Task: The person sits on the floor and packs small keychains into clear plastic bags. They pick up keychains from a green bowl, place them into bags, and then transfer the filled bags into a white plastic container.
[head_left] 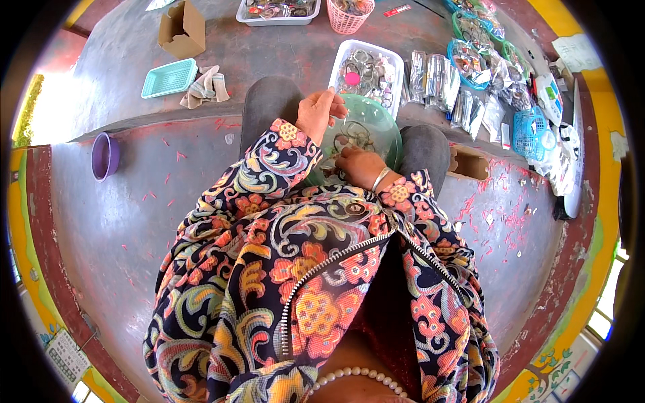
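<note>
A translucent green basin [388,127] rests in my lap between my knees, with several dark, thin ring-shaped pieces [359,134] lying in it. Over its left rim is my left hand [321,114], fingers loosely bent and somewhat apart, with nothing visible in them. My right hand [363,166] reaches down into the near side of the basin. Its fingers are curled in beside the rings, and whatever they pinch is hidden from view. Just beyond the basin stands a white tray [340,57] holding round metal rings, a bright pink piece and small packets.
On the raised grey ledge are a cardboard box [181,30], a teal tray [169,78], a cloth [206,87] and a pink basket [346,21]. Plastic-wrapped packets [440,80] and a blue basket [531,133] crowd the right. A purple tub [105,157] stands at left.
</note>
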A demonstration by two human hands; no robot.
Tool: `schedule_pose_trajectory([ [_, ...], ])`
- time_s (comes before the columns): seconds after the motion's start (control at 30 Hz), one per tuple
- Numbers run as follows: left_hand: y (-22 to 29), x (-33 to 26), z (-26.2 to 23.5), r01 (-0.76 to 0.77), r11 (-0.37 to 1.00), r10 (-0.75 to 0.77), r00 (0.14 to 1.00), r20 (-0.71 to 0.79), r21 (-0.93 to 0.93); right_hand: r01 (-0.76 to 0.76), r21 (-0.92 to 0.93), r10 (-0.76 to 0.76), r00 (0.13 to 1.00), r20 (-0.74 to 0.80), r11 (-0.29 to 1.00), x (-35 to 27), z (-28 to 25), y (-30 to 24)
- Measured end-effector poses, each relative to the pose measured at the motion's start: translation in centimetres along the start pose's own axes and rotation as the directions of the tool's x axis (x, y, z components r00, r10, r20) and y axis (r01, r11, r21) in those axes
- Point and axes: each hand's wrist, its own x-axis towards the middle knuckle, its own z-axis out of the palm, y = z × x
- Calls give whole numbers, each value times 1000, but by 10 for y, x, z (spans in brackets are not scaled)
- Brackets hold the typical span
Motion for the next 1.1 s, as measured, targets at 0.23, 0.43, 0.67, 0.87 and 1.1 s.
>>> schedule_pose_trajectory([
  [0.23,-1,1,-1,8,999,-8,1000,2,32,-53,13,55,991,-124,998,2,-2,0],
  [0.43,-2,3,-2,14,1000,-15,1000,26,22,-183,475,256,962,-93,861,-7,-28,19],
  [0.67,-4,2,-1,72,994,-82,989,127,77,-134,980,476,878,48,149,-12,-37,32],
  [0.87,-3,0,1,222,970,-244,898,366,101,69,979,579,813,56,-193,-16,-36,44],
  [1.1,-14,6,1,180,963,-256,845,470,201,182,958,686,727,19,-220,-15,-36,44],
])
